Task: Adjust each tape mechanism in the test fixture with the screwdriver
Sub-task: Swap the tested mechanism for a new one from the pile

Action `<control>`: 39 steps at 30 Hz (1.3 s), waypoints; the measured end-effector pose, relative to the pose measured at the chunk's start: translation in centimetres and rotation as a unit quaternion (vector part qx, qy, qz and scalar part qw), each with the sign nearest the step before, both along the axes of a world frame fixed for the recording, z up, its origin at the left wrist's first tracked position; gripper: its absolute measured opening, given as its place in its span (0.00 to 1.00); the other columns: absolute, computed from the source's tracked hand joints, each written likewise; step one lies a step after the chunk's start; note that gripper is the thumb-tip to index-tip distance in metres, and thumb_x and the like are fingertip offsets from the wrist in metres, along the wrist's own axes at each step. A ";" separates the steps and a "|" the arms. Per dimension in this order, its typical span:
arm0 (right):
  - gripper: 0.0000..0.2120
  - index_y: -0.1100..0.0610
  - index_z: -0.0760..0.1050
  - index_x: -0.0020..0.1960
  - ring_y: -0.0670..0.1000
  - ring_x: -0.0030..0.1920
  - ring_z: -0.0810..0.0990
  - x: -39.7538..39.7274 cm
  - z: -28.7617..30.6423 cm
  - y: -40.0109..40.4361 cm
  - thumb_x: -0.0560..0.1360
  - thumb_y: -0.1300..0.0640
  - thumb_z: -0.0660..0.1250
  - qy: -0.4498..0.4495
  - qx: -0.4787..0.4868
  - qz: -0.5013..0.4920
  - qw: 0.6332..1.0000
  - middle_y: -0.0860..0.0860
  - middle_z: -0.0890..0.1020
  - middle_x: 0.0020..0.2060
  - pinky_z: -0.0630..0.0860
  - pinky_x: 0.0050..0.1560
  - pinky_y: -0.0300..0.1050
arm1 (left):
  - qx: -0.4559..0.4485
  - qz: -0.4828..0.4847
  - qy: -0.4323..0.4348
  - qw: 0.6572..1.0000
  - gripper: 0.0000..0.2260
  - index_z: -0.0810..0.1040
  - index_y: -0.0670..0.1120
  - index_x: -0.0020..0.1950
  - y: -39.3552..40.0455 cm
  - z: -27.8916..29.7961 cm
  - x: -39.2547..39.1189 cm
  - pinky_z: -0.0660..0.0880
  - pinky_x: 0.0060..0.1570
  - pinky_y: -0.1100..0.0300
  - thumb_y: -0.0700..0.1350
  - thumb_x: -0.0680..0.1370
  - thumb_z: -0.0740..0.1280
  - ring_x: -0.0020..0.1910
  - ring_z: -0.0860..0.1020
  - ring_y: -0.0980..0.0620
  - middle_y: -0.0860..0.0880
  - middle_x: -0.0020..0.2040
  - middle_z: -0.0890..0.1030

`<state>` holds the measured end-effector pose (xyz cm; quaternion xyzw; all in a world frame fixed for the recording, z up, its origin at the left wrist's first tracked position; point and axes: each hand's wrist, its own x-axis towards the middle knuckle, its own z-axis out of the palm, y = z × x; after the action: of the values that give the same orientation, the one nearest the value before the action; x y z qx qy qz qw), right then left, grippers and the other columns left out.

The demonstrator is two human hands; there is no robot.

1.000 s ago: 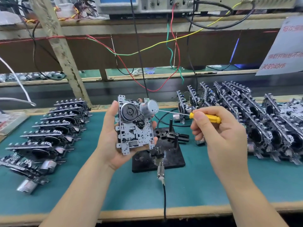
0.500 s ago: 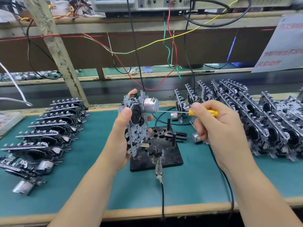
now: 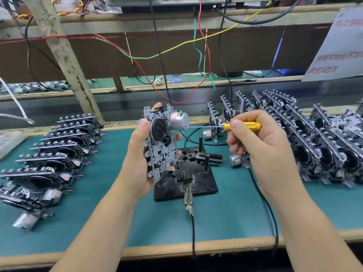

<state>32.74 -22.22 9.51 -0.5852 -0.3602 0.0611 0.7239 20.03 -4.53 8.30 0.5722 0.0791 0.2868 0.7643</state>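
Observation:
My left hand (image 3: 137,163) grips a tape mechanism (image 3: 161,146) upright, edge-on to me, above the black test fixture (image 3: 186,173). A silver motor (image 3: 178,121) sticks out of the mechanism's top right. My right hand (image 3: 261,154) pinches a yellow-handled screwdriver (image 3: 243,126) held level. Its thin shaft points left and its tip touches the end of the motor. The fixture stands on the green mat with upright pegs and nothing seated in it.
Rows of tape mechanisms lie at the left (image 3: 55,154) and stand packed at the right (image 3: 314,144). A metal probe with a black cable (image 3: 188,199) runs from the fixture's front to the bench edge. Coloured wires (image 3: 198,55) hang behind. A paper sign (image 3: 341,46) hangs upper right.
My left hand turned the mechanism from facing me to edge-on. The screwdriver tip closed in on the motor's end. The view shifted slightly.

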 end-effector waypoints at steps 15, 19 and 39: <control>0.04 0.56 0.77 0.48 0.47 0.33 0.79 -0.1 -0.7 0.3 0.82 0.59 0.66 0.003 0.002 -0.007 1.000 0.49 0.82 0.34 0.75 0.35 0.36 | -0.001 0.014 0.005 1.000 0.30 0.79 0.46 0.67 0.2 -0.5 -0.1 0.80 0.50 0.50 0.64 0.74 0.60 0.58 0.79 0.46 0.47 0.58 0.83; 0.04 0.54 0.77 0.47 0.49 0.33 0.78 -0.1 -1.0 0.5 0.80 0.56 0.67 0.010 0.006 -0.014 1.000 0.50 0.82 0.33 0.75 0.35 0.37 | 0.002 0.016 0.006 1.000 0.24 0.83 0.52 0.60 0.3 -0.7 -0.1 0.80 0.51 0.49 0.65 0.74 0.61 0.58 0.80 0.47 0.48 0.58 0.83; 0.08 0.51 0.79 0.43 0.47 0.27 0.74 2.2 -2.0 -0.2 0.79 0.60 0.69 0.106 0.061 -0.042 0.992 0.49 0.79 0.30 0.70 0.28 0.35 | 0.042 0.041 0.004 0.998 0.35 0.73 0.53 0.71 1.6 -0.9 1.5 0.75 0.59 0.45 0.66 0.68 0.72 0.56 0.79 0.51 0.50 0.61 0.82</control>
<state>34.92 -22.45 7.49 -0.5444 -0.2593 0.0702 0.7946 21.50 -2.97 7.44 0.6010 0.0939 0.3189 0.7268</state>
